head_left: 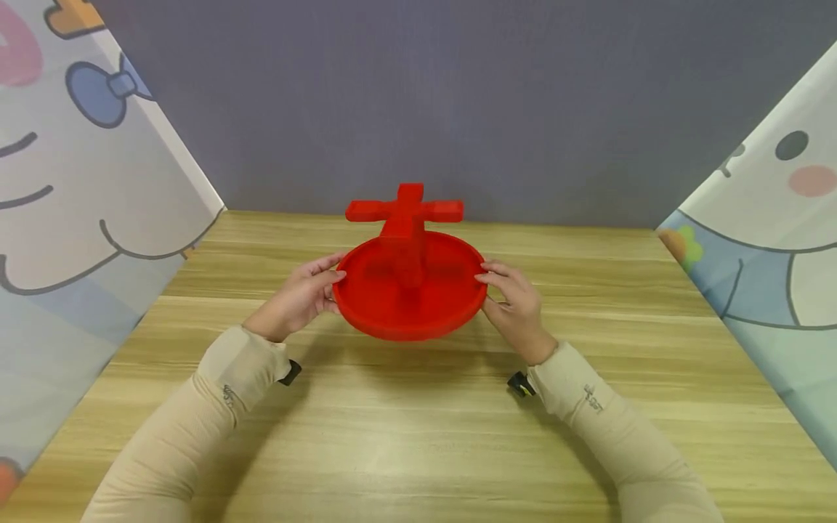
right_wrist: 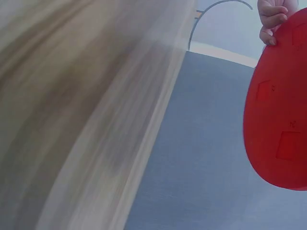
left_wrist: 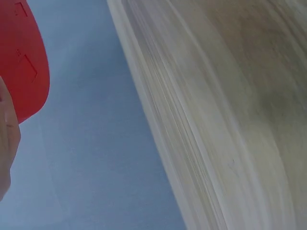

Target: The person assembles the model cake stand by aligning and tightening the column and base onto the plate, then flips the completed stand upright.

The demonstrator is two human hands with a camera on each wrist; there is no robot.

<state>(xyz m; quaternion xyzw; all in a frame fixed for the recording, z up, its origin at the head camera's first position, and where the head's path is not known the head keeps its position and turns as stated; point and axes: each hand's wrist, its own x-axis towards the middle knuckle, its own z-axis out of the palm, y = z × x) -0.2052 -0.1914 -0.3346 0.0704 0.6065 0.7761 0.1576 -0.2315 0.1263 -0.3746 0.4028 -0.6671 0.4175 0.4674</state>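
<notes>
A red round dish (head_left: 408, 290) with a central post and a cross-shaped top (head_left: 405, 209) is held just above the wooden table (head_left: 418, 436), casting a shadow beneath. My left hand (head_left: 307, 294) grips its left rim and my right hand (head_left: 513, 301) grips its right rim, thumbs on top. The left wrist view catches the dish's underside (left_wrist: 24, 67) and a bit of my left hand (left_wrist: 5, 143). In the right wrist view the underside (right_wrist: 280, 110) shows square recesses, with left-hand fingers (right_wrist: 271, 19) curled under the far rim.
A grey wall (head_left: 418, 109) closes the back of the table. Cartoon-printed panels stand along the left (head_left: 78, 218) and right (head_left: 771, 240) sides. Blurred wood grain of the table (left_wrist: 230, 120) fills much of both wrist views.
</notes>
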